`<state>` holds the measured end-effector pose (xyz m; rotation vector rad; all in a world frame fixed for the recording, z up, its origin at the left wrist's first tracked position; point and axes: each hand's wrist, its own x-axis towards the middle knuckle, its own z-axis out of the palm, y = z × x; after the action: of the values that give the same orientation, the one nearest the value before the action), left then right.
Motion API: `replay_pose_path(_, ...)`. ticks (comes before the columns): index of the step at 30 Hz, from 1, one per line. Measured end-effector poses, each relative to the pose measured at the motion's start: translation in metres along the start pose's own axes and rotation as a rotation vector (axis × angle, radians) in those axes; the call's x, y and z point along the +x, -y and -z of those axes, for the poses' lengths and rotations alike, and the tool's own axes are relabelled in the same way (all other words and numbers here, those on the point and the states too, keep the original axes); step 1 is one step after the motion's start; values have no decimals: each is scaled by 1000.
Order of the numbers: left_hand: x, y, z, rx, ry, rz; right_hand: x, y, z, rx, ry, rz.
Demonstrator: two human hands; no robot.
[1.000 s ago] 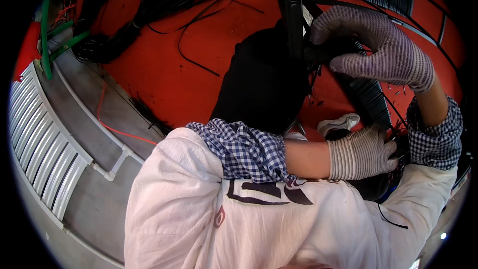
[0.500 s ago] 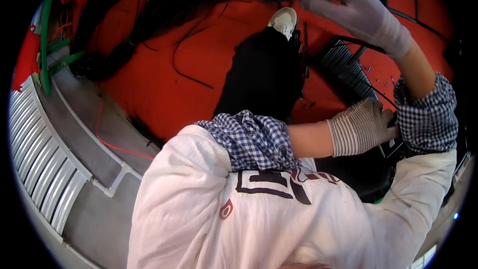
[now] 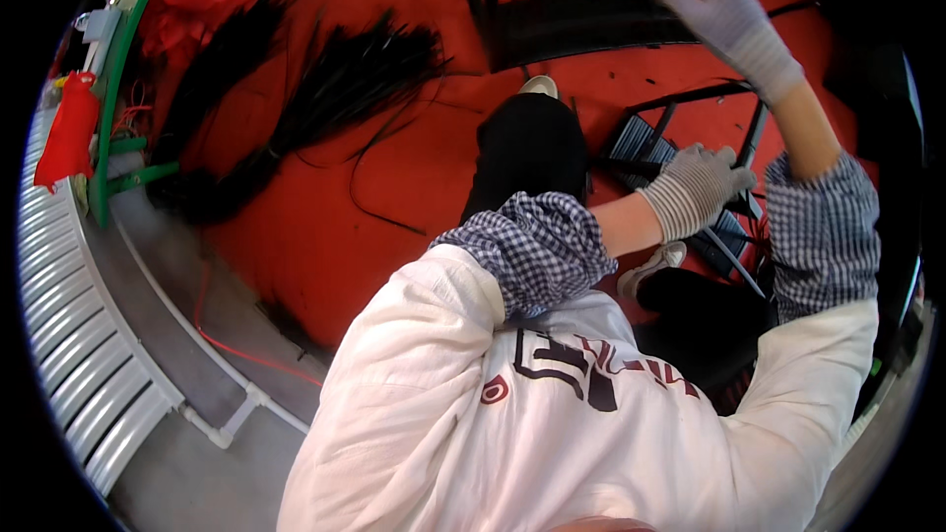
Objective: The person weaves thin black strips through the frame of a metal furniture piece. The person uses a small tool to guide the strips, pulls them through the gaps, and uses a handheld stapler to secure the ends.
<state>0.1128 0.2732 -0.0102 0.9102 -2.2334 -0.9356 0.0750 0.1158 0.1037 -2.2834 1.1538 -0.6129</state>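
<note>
My left hand [image 3: 688,193], in a striped knit glove, is closed at the edge of a black metal frame [image 3: 757,136] with dark slatted panels. Its fingers curl over a dark bar of that frame, and their far side is hidden. Beneath the hand, a thin grey rod [image 3: 733,261] slants down to the right. My right hand [image 3: 724,18], in a pale grey glove, is raised at the upper right. Its fingers reach out to the left with the thumb apart, and I see nothing held in it.
A black framed piece [image 3: 581,28] lies on the red floor [image 3: 404,172] ahead. Bundles of thin black strips [image 3: 355,79] spread at the left, by a green metal frame [image 3: 110,108]. White slatted panels [image 3: 94,335] and a white pipe [image 3: 187,310] line the left side.
The view has shifted, showing more of the black framed piece and the slatted panels. My left hand stays at the frame; my right hand remains raised with its fingers stretched out.
</note>
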Motion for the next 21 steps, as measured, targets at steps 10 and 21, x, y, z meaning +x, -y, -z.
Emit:
replay_pose_path(10,-5,-1,1,-72,-102,13,-313,38,79,-339,-440,-672)
replay_pose_path(21,-11,17,-6,31,-149,-80,-425,-1,-5,-448,-484,-510)
